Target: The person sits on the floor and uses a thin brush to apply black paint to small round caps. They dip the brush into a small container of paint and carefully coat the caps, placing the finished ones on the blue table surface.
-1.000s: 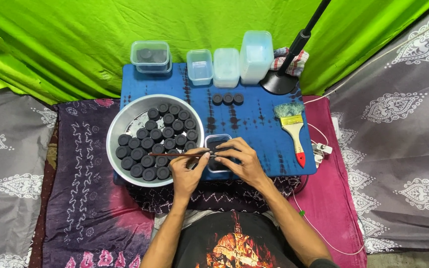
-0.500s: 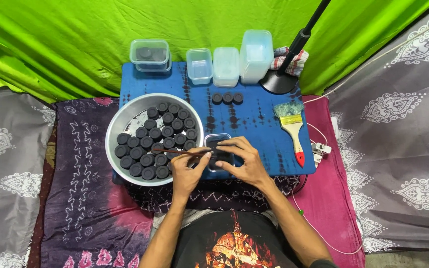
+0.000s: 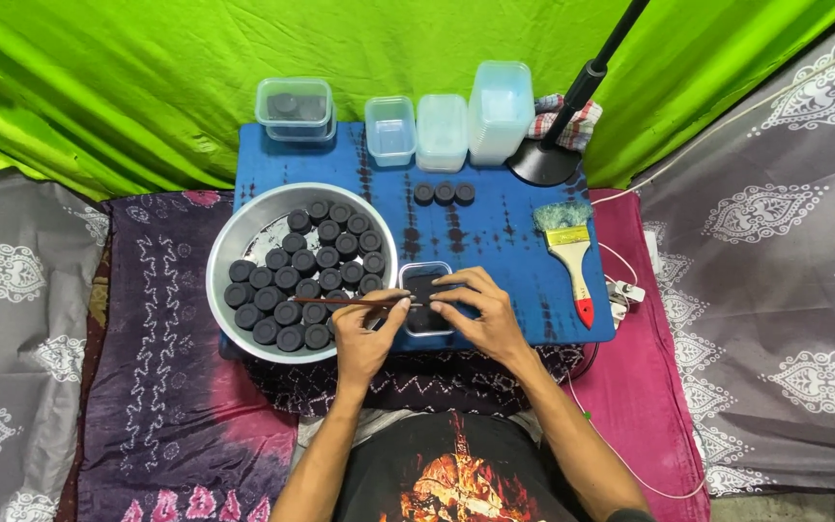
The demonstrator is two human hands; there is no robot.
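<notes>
Bare blue table [image 3: 495, 232] lies open ahead of my fingers, hemmed by the metal bowl [image 3: 234, 253] left and paintbrush [image 3: 570, 253] right.

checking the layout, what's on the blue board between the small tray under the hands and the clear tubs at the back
In the head view, three black discs lie in a row on the blue board; otherwise bare.

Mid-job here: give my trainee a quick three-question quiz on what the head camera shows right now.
1. True or false: the metal bowl of black discs sits right of the small container.
2. Which hand holds the thin stick?
A. left
B. right
3. How many loose discs lie in the row near the clear tubs?

Key: 1 false; 2 A, the left hand, while the right hand steadies the container; 3 three.
</notes>
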